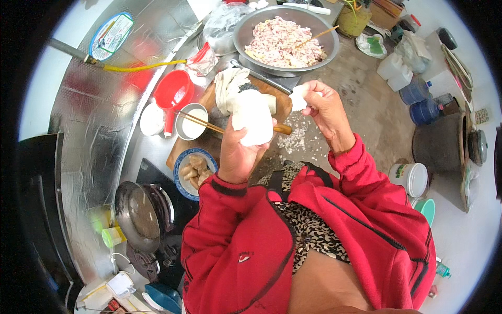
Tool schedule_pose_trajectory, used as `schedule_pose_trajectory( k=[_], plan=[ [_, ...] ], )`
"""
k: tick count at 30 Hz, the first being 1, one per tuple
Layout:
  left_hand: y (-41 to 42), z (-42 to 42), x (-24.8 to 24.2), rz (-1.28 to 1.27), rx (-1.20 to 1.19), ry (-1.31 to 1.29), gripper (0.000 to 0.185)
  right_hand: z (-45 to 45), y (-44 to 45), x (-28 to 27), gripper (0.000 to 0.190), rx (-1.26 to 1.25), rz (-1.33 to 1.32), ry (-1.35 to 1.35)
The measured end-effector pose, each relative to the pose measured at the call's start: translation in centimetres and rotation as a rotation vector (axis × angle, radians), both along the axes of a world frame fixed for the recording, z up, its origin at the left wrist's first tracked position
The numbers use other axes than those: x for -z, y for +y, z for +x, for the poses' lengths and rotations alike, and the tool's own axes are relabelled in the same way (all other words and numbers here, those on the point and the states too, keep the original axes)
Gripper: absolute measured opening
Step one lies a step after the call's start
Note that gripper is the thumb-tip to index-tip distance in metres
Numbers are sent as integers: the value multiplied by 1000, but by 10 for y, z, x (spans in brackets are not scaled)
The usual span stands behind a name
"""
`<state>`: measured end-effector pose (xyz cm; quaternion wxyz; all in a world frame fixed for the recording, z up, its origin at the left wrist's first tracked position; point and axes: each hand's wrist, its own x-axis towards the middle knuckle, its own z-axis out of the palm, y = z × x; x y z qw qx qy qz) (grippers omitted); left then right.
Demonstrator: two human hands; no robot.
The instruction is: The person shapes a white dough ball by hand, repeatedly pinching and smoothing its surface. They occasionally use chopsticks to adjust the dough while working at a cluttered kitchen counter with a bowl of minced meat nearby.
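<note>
My left hand (238,157) grips a large, smooth white chunk of food (253,117), too bright to tell its exact kind. Between the thumb and fingers of my right hand (323,108) is a smaller, thin white piece (299,98). The two hands are apart, both raised over the front of a wooden cutting board (282,94). Behind the large chunk, a pale piece (270,103) shows partly. A wooden handle (284,129) sticks out below it; whatever it belongs to is mostly hidden. A cream cloth (227,92) lies crumpled on the board.
A steel basin (240,43) of minced filling stands beyond the board. Left are a red ladle (172,92), a small steel bowl (192,131) with chopsticks (202,122) across it, and a blue-rimmed bowl (180,186) of brown chunks. A wok (137,216) sits nearby. White scraps (294,139) litter the floor.
</note>
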<state>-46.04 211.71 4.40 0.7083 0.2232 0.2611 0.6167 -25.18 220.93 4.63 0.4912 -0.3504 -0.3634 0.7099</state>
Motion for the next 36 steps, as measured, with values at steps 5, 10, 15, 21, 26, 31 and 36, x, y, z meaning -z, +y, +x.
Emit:
schedule_pose_trajectory(
  k=[5,10,15,21,26,31,36],
  plan=[
    [3,16,1,33,-100,179,60,-21,-26,-10,12,-52,215,-271],
    [4,27,1,58,-360,617,69,-30,-38,-6,21,-69,239,-335],
    [5,28,12,199,-542,941,71,-31,-34,2,25,-55,357,-464],
    [2,29,13,239,-603,1175,73,-34,-35,3,19,-65,241,-350],
    [0,37,6,240,-644,1274,75,-38,-35,12,18,5,239,-339],
    [4,33,16,285,-542,1167,77,-40,-34,14,18,57,194,-345],
    [7,21,10,175,-279,723,67,-32,-32,5,15,-71,36,-181]
  ],
)
